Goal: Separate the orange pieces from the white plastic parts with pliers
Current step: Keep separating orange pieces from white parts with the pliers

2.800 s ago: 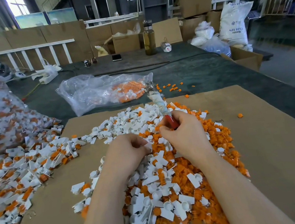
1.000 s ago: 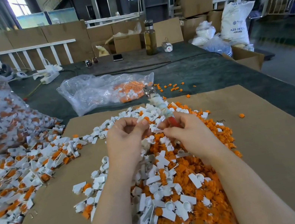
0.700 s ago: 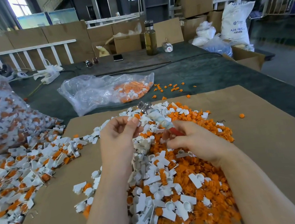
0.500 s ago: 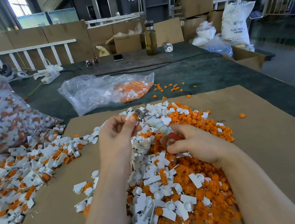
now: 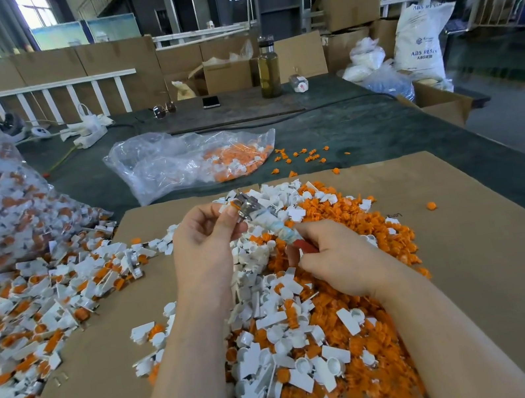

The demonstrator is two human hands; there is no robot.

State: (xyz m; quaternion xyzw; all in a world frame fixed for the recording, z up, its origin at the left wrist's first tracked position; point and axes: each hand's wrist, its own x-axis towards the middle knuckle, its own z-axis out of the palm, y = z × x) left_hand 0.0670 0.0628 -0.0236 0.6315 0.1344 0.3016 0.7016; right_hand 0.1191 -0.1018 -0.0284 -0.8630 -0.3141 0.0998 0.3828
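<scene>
A white plastic part (image 5: 226, 209) is pinched in the left hand (image 5: 203, 240) above the bench's central pile; the pliers (image 5: 266, 222) are gripped by the right hand (image 5: 336, 252). The orange insert should be nipped squarely, then pulled straight out.

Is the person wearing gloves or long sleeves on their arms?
No. Both the left hand and the right hand are bare, with no gloves. The forearms are bare too, with no sleeves in view. I see no watch, ring or bracelet.
</scene>
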